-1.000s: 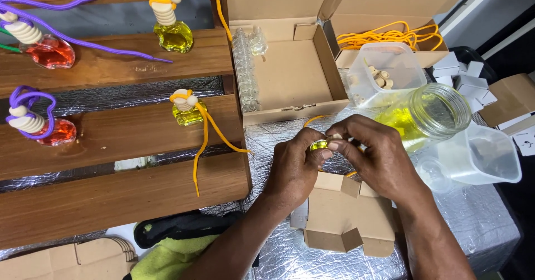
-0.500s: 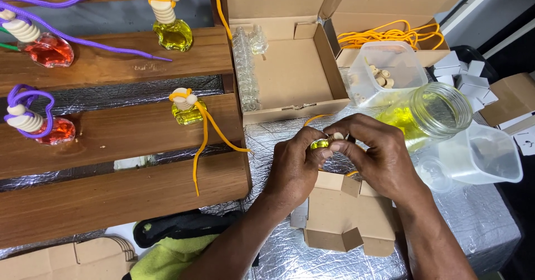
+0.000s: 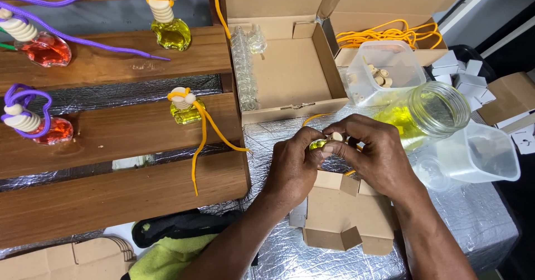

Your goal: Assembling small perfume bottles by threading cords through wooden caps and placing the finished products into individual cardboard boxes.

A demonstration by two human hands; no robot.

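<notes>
Both my hands meet over the foil-covered table (image 3: 479, 224). My left hand (image 3: 292, 166) pinches a small glass bottle of yellow liquid (image 3: 318, 144). My right hand (image 3: 370, 154) grips its pale wooden cap (image 3: 336, 137) from the right. A yellow cord (image 3: 311, 118) runs out behind my fingers. Just below my hands sits a small open cardboard box (image 3: 345, 216).
A tilted glass jar of yellow liquid (image 3: 429, 113) and clear plastic tubs (image 3: 479, 157) lie to the right. A tub of wooden caps (image 3: 384, 74) and an open carton (image 3: 284, 74) with empty glass bottles stand behind. Finished yellow and red bottles (image 3: 186, 110) rest on wooden slats at left.
My hands have stayed over the small box, fingers shifting slightly on the bottle and cap. Nothing else moved.
</notes>
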